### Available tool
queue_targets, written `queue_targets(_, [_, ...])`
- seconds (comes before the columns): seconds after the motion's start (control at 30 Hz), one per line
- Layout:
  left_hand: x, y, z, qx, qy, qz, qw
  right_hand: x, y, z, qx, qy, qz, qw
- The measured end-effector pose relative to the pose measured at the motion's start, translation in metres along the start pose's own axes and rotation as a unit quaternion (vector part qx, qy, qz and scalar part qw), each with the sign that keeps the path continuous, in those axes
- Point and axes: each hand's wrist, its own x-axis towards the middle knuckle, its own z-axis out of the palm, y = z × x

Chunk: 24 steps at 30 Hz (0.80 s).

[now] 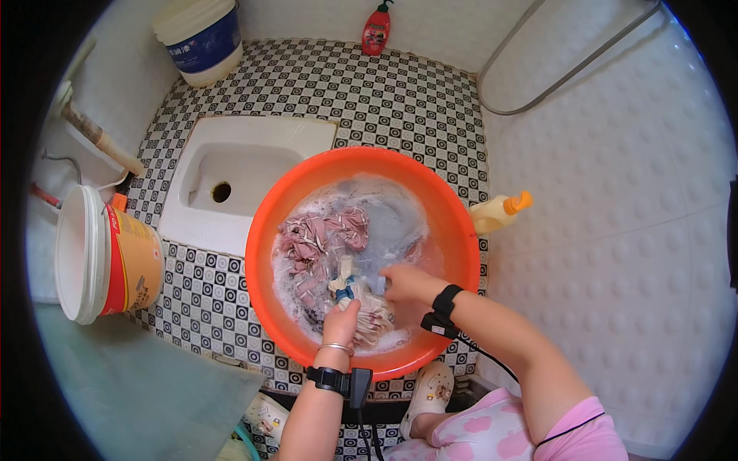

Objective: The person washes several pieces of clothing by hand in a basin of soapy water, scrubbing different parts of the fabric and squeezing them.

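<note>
A large orange basin point(265, 315) holds sudsy, greyish water and wet laundry. My left hand point(340, 323) is closed on a cream cloth point(371, 319) with thin stripes and a blue patch, at the near side of the water. To its right, my right hand point(406, 283) is closed, fingertips low at the water; a small pale thing shows at them, too unclear to name. A pink garment point(306, 238) with white trim lies bunched in the foam, left of the middle. Whatever is deeper in the water is hidden by suds.
A yellow pump bottle point(496, 213) stands against the basin's right side. Beyond the basin's left lies a squat toilet point(261, 131). Buckets stand left point(134, 265) and far left point(204, 50). A red bottle point(376, 31) is by the back wall; a shower hose point(569, 84) hangs right.
</note>
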Motion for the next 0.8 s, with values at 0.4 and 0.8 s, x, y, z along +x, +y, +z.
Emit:
queue_targets(0.4, [0.006, -0.033, 0.032, 0.151, -0.121, 0.082, 0.978, -0.010, -0.033, -0.110, 0.210, 0.301, -0.121, 0.922])
queue_targets(0.8, [0.026, -0.012, 0.033, 0.016, -0.023, -0.101, 0.994, -0.045, 0.040, 0.037, -0.079, -0.077, -0.099, 0.989])
